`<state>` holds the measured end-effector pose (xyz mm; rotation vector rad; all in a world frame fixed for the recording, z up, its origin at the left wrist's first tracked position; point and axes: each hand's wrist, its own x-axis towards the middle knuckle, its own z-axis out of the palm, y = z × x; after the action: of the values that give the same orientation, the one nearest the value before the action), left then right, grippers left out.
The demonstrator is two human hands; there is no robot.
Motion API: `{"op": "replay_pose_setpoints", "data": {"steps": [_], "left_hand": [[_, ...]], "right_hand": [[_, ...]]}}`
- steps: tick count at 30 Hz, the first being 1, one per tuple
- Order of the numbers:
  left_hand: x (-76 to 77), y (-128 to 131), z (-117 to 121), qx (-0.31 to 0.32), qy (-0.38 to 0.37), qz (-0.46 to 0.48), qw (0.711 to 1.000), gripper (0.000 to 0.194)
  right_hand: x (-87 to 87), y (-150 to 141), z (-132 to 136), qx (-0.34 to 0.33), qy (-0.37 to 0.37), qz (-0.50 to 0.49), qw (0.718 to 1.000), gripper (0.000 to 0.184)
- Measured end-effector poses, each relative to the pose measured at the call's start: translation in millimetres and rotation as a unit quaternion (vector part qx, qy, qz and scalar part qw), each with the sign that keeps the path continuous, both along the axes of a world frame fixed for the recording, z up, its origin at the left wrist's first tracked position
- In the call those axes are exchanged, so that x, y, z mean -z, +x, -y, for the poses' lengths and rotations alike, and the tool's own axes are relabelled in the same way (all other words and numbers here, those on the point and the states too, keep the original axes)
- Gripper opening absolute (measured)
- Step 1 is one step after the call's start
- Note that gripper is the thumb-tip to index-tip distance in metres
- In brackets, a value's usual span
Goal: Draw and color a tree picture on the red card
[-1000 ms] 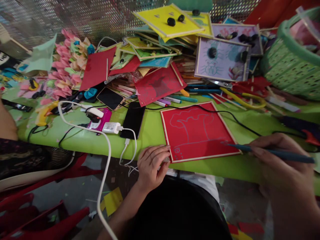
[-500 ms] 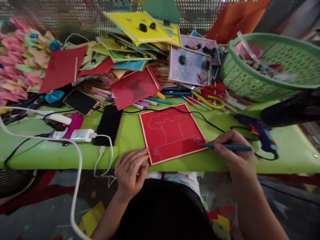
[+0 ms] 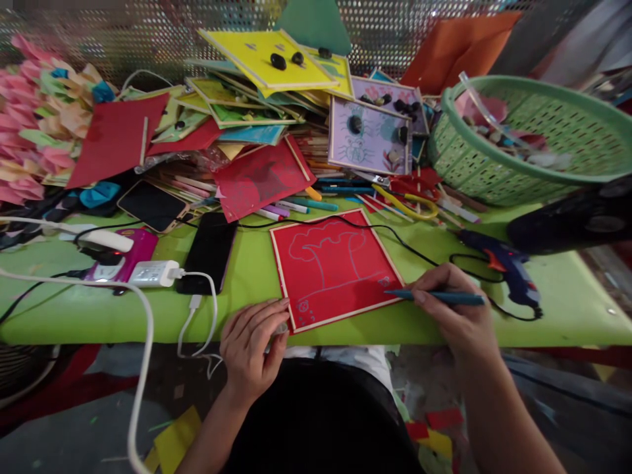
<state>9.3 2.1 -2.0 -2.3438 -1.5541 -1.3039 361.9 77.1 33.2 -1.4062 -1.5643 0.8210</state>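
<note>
A red card (image 3: 340, 263) with thin pale strips along its edges lies on the green tabletop in front of me. Thin blue-grey lines on it form a tree-like shape, a ground line and small round faces in the lower corners. My right hand (image 3: 451, 309) pinches a teal felt-tip pen (image 3: 451, 298), its tip at the card just beneath the right-hand face. At the card's lower left edge rests my left hand (image 3: 254, 342), fingers curled. A small translucent piece (image 3: 282, 328) shows between its thumb and fingers, too hidden to name.
A black cable (image 3: 306, 217) crosses the card's top edge toward a glue gun (image 3: 503, 263) at right. Left are a phone (image 3: 208, 253) and a magenta power strip (image 3: 135, 253). Behind lie stacked craft cards (image 3: 266, 59), yellow-handled scissors (image 3: 405, 204) and a green basket (image 3: 474, 158).
The pen tip has shifted slightly down and left relative to the right-hand face on the card. My left hand stays at the card's edge. The whole view has moved a little.
</note>
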Motion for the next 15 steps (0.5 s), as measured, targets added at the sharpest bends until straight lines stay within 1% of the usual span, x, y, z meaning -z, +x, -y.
{"op": "replay_pose_setpoints", "data": {"steps": [6,11,15], "left_hand": [[1.3,-0.6,0.4,0.009,0.004,-0.001,1.000,0.023],[1.0,-1.1,1.2,0.009,-0.003,0.001,1.000,0.024],[1.2,-1.3,1.5,0.004,-0.007,0.004,1.000,0.025]], "right_hand": [[-2.9,-2.2,-1.0,0.006,0.002,0.014,1.000,0.018],[-3.1,-1.5,-0.1,0.006,-0.003,0.012,1.000,0.020],[0.0,0.0,0.4,0.014,-0.010,-0.017,1.000,0.024]]}}
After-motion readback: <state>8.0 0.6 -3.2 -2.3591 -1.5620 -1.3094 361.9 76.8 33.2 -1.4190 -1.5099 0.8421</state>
